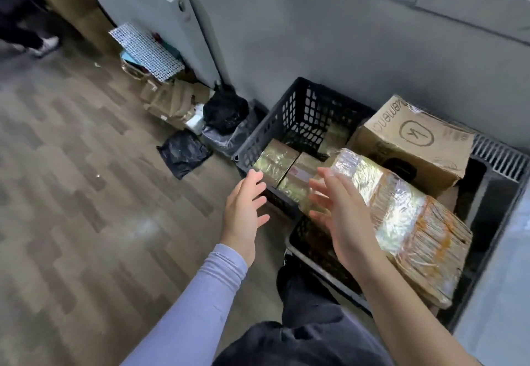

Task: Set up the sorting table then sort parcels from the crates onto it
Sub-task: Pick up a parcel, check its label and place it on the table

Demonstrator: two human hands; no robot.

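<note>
A black slatted crate (289,107) stands on the floor by the grey wall, with small tape-wrapped brown parcels (276,162) inside. A nearer dark crate (487,193) carries a long parcel wrapped in clear film (401,216) and a brown carton with a round logo (413,141). My left hand (245,207) hovers with fingers spread just in front of the small parcels. My right hand (341,207) is held out with straight fingers beside the near end of the long parcel. Neither hand holds anything.
Wood-pattern floor (86,179) stretches out to the left. Black bags (183,153), flattened cardboard (172,98) and a white mesh sheet (146,50) lie along the wall under a radiator (160,4). Another person's shoe (47,44) shows at the far left.
</note>
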